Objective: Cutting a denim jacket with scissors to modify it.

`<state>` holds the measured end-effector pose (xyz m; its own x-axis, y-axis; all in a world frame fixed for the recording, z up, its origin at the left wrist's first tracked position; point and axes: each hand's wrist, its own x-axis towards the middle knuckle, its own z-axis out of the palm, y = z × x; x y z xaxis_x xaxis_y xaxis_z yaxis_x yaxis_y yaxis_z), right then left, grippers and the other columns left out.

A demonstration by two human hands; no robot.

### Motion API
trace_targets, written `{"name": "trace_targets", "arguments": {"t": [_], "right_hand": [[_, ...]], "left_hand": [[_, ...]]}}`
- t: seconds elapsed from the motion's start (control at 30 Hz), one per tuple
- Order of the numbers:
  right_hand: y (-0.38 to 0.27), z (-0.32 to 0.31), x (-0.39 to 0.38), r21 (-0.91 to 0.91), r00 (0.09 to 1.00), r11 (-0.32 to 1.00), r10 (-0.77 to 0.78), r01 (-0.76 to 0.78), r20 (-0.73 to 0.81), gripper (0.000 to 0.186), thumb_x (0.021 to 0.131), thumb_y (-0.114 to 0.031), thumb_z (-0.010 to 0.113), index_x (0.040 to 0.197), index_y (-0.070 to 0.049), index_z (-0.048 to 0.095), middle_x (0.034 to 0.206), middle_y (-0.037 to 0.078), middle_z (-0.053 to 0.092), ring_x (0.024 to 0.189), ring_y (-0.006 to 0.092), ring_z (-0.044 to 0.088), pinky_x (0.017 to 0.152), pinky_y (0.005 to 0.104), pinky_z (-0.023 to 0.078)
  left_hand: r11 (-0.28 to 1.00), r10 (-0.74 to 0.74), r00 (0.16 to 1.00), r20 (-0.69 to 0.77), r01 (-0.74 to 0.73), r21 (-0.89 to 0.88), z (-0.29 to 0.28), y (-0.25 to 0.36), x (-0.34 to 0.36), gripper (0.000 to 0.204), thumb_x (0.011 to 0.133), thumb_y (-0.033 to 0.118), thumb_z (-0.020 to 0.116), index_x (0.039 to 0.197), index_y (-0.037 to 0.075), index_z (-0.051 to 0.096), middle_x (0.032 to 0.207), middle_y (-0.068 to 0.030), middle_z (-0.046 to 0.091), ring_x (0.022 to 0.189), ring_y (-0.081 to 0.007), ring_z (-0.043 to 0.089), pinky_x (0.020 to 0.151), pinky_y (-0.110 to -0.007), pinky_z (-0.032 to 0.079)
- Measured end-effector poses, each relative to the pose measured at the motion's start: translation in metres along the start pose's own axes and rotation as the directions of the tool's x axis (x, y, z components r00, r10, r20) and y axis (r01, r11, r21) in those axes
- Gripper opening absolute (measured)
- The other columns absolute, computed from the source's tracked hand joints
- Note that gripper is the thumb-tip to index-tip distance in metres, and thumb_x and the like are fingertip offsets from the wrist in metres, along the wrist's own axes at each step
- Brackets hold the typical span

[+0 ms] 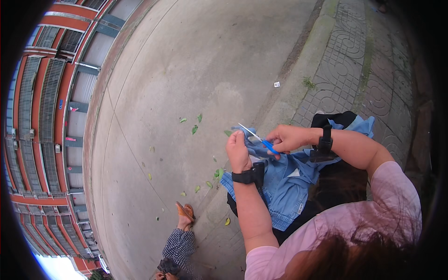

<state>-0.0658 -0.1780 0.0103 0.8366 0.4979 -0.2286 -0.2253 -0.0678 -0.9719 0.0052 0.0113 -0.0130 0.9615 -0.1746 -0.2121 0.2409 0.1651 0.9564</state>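
A light blue denim garment with an elastic-looking gathered band is spread over my lap, on dark cloth. My left hand is closed in a pinch on a raised edge of the denim. Scissors with blue handles sit in my right hand, its fingers wrapped at the handles. Their pale blades point up and left, beside my left fingertips and the raised denim; whether they touch the cloth I cannot tell. A white tag shows on the garment. Each wrist wears a black strap with a small device.
Another person's patterned trouser leg and brown sandals are at lower left. Green leaves lie scattered on the concrete ground. Patterned paving runs along the right. A small white paper piece lies near the kerb.
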Motion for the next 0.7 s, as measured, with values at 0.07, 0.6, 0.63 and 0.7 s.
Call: {"name": "trace_targets", "arguments": {"t": [0.07,0.6,0.63,0.7], "right_hand": [[0.0007,-0.0008,-0.0006,-0.009,1.0,1.0,0.008,-0.008,-0.002,0.017,0.086,-0.02,0.062,0.092,-0.004,0.061,0.067,0.001,0.065,0.051,0.0048,0.051,0.047,0.02,0.039],[-0.0003,-0.0016,-0.0008,-0.043,1.0,0.999,0.001,0.0,0.01,0.019,0.085,-0.019,0.062,0.095,-0.003,0.06,0.069,0.003,0.067,0.05,0.005,0.051,0.046,0.0206,0.039],[0.0012,-0.002,-0.0007,-0.037,1.0,0.999,0.004,-0.003,0.007,0.02,0.085,-0.019,0.062,0.096,-0.003,0.061,0.068,0.003,0.066,0.05,0.005,0.051,0.046,0.0207,0.039],[0.0053,-0.0029,-0.0002,-0.023,1.0,1.0,0.009,-0.009,0.003,0.02,0.085,-0.019,0.061,0.098,-0.002,0.061,0.068,0.003,0.066,0.049,0.0051,0.05,0.046,0.0208,0.039]], "left_hand": [[0.998,-0.037,0.999,0.021,0.038,-0.046,-0.0016,-0.0014,0.0013,0.012,0.09,0.009,0.052,0.091,-0.001,0.058,0.084,-0.0039,0.062,0.074,-0.0085,0.054,0.067,-0.024,0.043],[0.996,-0.056,0.998,0.029,0.054,0.067,-0.0011,-0.0016,-0.0026,0.014,0.091,0.014,0.054,0.09,0.001,0.058,0.076,-0.0019,0.06,0.065,-0.0087,0.054,0.06,-0.023,0.044],[0.996,-0.062,0.998,0.03,0.06,0.065,0.001,0.0003,-0.0041,0.015,0.092,0.015,0.054,0.09,0.001,0.058,0.076,-0.0019,0.06,0.066,-0.0086,0.054,0.061,-0.023,0.044],[0.997,-0.047,0.999,0.013,0.046,0.057,0.0022,-0.002,-0.0033,0.016,0.092,0.015,0.053,0.089,0.001,0.058,0.077,-0.0017,0.059,0.066,-0.0085,0.054,0.061,-0.023,0.044]]}}
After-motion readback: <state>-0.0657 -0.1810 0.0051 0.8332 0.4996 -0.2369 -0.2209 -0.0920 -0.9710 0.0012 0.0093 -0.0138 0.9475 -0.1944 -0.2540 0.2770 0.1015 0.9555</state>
